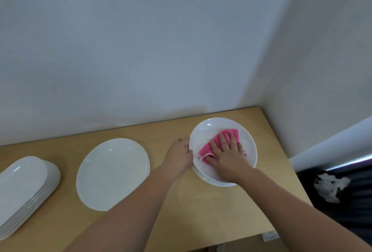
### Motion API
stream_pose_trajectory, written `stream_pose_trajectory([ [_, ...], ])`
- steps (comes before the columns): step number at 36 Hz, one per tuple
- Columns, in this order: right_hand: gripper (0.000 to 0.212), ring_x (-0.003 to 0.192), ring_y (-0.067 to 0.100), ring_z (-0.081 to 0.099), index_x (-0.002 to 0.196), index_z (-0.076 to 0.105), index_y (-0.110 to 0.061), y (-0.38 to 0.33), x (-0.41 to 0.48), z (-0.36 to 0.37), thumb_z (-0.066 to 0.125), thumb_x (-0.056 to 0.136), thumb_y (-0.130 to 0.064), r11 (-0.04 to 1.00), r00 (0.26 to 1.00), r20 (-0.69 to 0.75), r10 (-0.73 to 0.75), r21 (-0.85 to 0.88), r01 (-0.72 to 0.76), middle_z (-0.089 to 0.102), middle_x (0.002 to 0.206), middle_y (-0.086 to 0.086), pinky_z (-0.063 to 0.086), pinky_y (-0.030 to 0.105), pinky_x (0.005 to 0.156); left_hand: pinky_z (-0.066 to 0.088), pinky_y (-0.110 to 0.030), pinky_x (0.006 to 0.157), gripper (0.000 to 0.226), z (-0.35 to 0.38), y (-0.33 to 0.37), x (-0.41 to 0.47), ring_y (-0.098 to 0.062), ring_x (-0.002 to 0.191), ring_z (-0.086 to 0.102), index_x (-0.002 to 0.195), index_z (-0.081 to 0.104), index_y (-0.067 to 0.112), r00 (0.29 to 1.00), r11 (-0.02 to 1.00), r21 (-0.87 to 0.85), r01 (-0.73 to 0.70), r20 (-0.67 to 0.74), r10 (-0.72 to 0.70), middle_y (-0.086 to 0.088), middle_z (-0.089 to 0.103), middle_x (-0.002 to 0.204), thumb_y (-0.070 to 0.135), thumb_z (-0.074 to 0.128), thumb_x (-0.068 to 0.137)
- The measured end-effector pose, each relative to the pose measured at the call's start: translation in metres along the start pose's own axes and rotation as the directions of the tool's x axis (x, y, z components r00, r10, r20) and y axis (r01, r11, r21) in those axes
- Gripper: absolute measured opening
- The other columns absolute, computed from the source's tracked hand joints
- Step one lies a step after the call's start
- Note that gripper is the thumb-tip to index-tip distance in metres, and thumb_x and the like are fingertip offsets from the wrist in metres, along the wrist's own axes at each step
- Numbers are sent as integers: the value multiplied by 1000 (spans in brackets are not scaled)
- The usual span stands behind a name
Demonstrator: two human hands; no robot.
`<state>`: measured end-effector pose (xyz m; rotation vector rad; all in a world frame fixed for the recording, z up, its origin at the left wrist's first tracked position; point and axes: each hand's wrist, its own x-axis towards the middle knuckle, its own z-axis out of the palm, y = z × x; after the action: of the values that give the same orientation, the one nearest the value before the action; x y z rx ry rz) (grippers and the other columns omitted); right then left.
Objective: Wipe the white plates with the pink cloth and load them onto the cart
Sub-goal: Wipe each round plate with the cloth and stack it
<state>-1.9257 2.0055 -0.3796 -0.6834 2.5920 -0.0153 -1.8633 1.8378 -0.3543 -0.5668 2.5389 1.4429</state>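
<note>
The cloth [208, 147] is pressed flat onto the top plate [209, 129] by the right hand [228, 154], fingers straight, so that the surface is rubbed. The plate's rim at 9 o'clock is gripped by the curled fingers of the left hand [179, 156], probably to steady it. The plate sits at 3 o'clock on the table [201, 211]. No cart is seen, and the white lump [330, 187] at 4 o'clock cannot be identified.

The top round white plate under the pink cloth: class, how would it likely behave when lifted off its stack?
The glossy round white plate looks rigid and probably breakable. Its shiny glaze may slip where the left hand grips its rim. Flat on the stack of plates, it seems unlikely to roll.
</note>
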Motion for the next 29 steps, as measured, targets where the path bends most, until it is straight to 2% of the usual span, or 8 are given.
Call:
stream_pose_trajectory([
  [4, 69, 145, 32, -20, 153, 2, -34, 6, 7, 0, 29, 95, -60, 1000, 1000, 29, 8, 29, -9, -19, 160, 3, 2, 55, 117, 55, -49, 88, 53, 2, -1, -1, -32, 112, 54, 135, 57, 25, 1000, 999, -32, 22, 2, -22, 5, 42, 105, 3, 43, 89],
  [7, 63, 147, 26, -12, 154, 5, -26, 11, 12, -3, 30, 100, -47, 986, 998, -23, 61, 157, -57, -14, 161, -1, 15, 55, 116, 60, -42, 69, 50, 1, -2, -1, -30, 92, 61, 132, 58, 28, 999, 996, -79, 51, 9, -51, -2, 40, 116, 5, 43, 90],
  [11, 63, 148, 18, -11, 153, -1, -20, 11, 20, -3, 31, 101, -38, 943, 975, -92, 202, 288, -168, -11, 161, -7, 20, 55, 115, 59, -30, 57, 45, 1, -2, 0, -28, 86, 62, 134, 56, 21, 996, 988, -129, 89, 35, -85, -1, 37, 122, 5, 43, 94],
  [13, 64, 148, 18, -11, 153, 0, -20, 6, 26, -4, 30, 101, -39, 926, 968, -99, 231, 328, -188, -9, 161, -7, 17, 56, 113, 58, -25, 55, 46, 0, -3, 1, -24, 82, 62, 137, 54, 21, 992, 981, -153, 119, 59, -111, 0, 35, 126, 5, 43, 96],
  [17, 65, 147, 22, -13, 153, 1, -13, -2, 35, -2, 27, 101, -40, 931, 962, -164, 219, 332, -155, -7, 162, -1, 2, 47, 118, 55, -24, 52, 49, -2, -1, 0, -22, 82, 60, 139, 53, 23, 989, 972, -190, 139, 71, -128, -1, 35, 129, 4, 45, 94],
  [23, 66, 148, 22, -11, 153, 3, -11, -8, 42, -1, 27, 100, -41, 931, 961, -192, 201, 342, -126, -5, 162, 1, 4, 44, 120, 55, -23, 52, 48, -2, 1, 1, -26, 90, 58, 134, 57, 21, 989, 965, -219, 141, 67, -129, -2, 38, 128, 1, 45, 93],
  [26, 62, 148, 22, -8, 153, 3, -9, -22, 45, -3, 26, 102, -37, 941, 971, -211, 114, 338, -37, -5, 162, 5, -1, 38, 121, 54, -22, 49, 40, -1, 0, 1, -27, 92, 59, 128, 61, 18, 989, 963, -229, 144, 60, -134, -2, 38, 130, 2, 47, 94],
  [29, 61, 148, 22, -10, 152, 2, -7, -35, 47, -5, 25, 103, -35, 940, 969, -236, 76, 342, 10, -8, 161, 8, -6, 33, 120, 55, -25, 52, 41, -1, 1, 2, -29, 95, 59, 132, 59, 21, 989, 965, -216, 146, 57, -137, -1, 38, 130, 4, 48, 96],
])
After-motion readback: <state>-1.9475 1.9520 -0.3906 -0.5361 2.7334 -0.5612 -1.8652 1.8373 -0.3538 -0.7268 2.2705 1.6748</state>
